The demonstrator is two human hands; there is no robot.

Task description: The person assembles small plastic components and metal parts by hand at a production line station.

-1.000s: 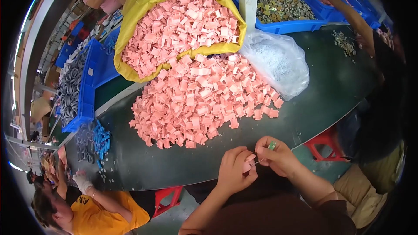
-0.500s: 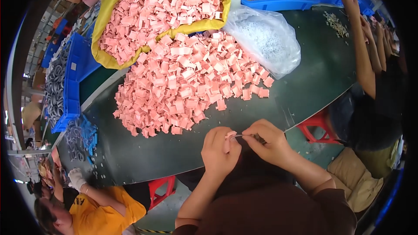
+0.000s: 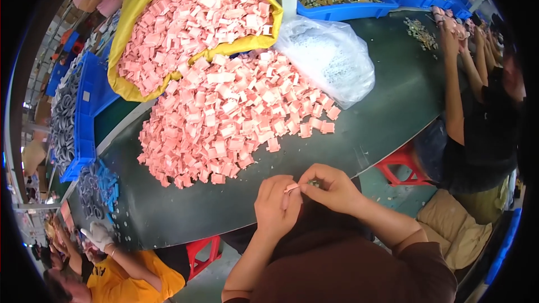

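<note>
In front of my body, just off the table edge, my left hand (image 3: 275,207) is closed around a small pink plastic piece (image 3: 291,188), which shows between thumb and fingers. My right hand (image 3: 335,189) meets it from the right, thumb and forefinger pinched together at the piece. Something small and shiny shows within the right hand's curled fingers; its kind is hidden. Beyond both hands a large heap of like pink pieces (image 3: 219,118) lies on the dark green table (image 3: 185,213), spilling from a yellow sack (image 3: 119,81) full of them.
A clear plastic bag (image 3: 331,59) of small pale parts lies right of the heap. Blue bins (image 3: 343,12) stand behind; another (image 3: 84,112) at left holds grey rings. Blue strips (image 3: 106,182) lie at the left. Co-workers sit on both sides, near red stools (image 3: 401,165).
The view has shifted slightly, so the heap sits further left and lower. My hands have drawn closer together; the thin shiny strip earlier seen between them no longer shows clearly.
</note>
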